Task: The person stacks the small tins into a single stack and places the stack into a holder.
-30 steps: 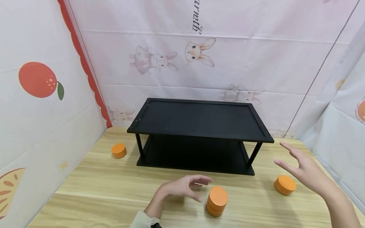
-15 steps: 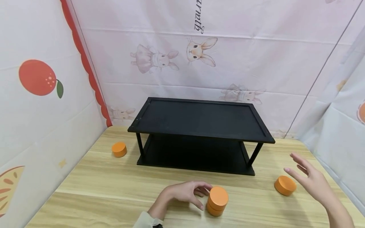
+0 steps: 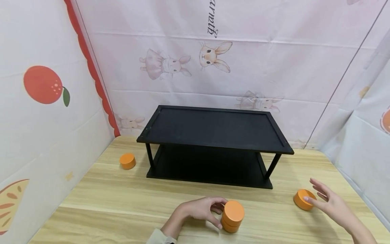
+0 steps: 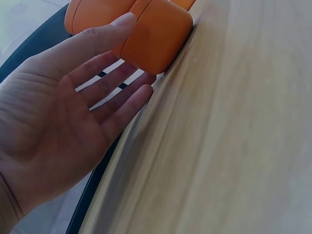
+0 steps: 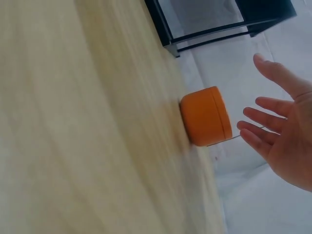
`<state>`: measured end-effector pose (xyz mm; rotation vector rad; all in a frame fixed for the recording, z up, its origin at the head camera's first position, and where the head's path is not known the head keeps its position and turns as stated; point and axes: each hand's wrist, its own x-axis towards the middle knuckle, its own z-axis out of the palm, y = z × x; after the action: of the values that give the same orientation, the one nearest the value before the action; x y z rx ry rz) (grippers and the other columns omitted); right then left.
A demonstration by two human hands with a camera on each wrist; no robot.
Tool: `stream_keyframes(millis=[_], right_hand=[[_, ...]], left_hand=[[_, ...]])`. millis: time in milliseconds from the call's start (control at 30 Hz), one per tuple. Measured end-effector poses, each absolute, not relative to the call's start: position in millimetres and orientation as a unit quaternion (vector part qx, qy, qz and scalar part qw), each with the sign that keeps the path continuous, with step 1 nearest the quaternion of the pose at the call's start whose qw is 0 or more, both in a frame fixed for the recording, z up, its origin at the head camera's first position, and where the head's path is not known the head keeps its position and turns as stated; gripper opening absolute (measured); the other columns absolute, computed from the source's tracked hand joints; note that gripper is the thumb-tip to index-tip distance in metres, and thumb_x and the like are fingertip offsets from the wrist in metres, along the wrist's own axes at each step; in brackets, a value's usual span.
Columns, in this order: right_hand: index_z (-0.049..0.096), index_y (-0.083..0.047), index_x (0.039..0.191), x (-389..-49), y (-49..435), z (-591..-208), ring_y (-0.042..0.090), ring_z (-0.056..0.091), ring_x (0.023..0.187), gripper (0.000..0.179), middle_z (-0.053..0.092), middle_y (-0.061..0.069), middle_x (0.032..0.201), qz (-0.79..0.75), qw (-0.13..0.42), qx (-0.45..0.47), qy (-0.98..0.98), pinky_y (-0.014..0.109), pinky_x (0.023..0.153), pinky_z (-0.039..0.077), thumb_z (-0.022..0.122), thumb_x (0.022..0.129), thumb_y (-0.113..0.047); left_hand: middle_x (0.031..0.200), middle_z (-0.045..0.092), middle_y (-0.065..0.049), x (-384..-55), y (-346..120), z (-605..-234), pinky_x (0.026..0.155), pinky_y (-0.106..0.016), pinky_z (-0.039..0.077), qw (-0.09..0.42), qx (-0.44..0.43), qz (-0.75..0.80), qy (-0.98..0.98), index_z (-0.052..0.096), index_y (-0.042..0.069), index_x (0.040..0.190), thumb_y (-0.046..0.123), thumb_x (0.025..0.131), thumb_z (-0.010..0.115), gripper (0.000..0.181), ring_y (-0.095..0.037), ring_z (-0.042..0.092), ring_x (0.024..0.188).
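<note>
One hand of a person, the left hand (image 3: pixel 203 209), curves beside an upright stack of two orange discs (image 3: pixel 233 215), its fingers relaxed and parted from the thumb; whether it touches the stack cannot be told. The right hand (image 3: pixel 332 207), fingers and thumb spread, hovers just beside a single orange disc (image 3: pixel 299 200) lying flat on the wooden table (image 3: pixel 122 203), a gap showing between hand and disc in the right wrist view. Beyond the hands stands a black two-tier rack (image 3: pixel 213 128), with another orange disc (image 3: pixel 127 161) on the table past its left end. Behind the rack hangs a pale backdrop (image 3: pixel 274 67) printed with rabbits.
</note>
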<state>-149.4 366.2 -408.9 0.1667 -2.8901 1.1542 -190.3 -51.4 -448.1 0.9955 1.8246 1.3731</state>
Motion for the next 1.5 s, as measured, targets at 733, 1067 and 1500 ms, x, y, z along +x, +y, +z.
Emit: stream_keyframes(millis=[733,1067,1500], right_hand=[[0.030,0.016,0.132,-146.9,376.5,-443.6,-0.021,0.036,0.089,0.068,0.034,0.040,0.128,0.402,0.032,0.040,-0.914,0.010,0.071,0.044,0.067,0.085,-0.016],[0.025,0.014,0.136,-145.9,380.3,-451.7,0.045,0.048,0.109,0.079,0.031,0.039,0.130,0.366,-0.005,-0.008,-0.931,0.036,0.077,0.050,0.065,0.086,-0.032],[0.031,0.014,0.132,-145.9,381.8,-460.0,0.044,0.049,0.106,0.077,0.035,0.039,0.128,0.337,0.011,-0.028,-0.941,0.008,0.065,0.043,0.065,0.085,-0.037]], left_hand=[[0.109,0.056,0.010,-188.6,-47.3,-451.1,0.086,-0.020,0.043,0.313,0.362,0.529,0.701,0.049,0.005,0.126,-0.004,0.075,0.073,0.058,-0.003,0.054,0.098],[0.108,0.056,0.010,-188.9,-45.2,-451.9,0.086,-0.020,0.043,0.312,0.365,0.530,0.699,0.049,0.005,0.126,-0.003,0.075,0.073,0.057,-0.002,0.053,0.098],[0.105,0.056,0.011,-187.3,-44.3,-451.6,0.085,-0.020,0.043,0.299,0.361,0.521,0.714,0.052,0.007,0.123,-0.001,0.074,0.074,0.054,-0.001,0.054,0.095]])
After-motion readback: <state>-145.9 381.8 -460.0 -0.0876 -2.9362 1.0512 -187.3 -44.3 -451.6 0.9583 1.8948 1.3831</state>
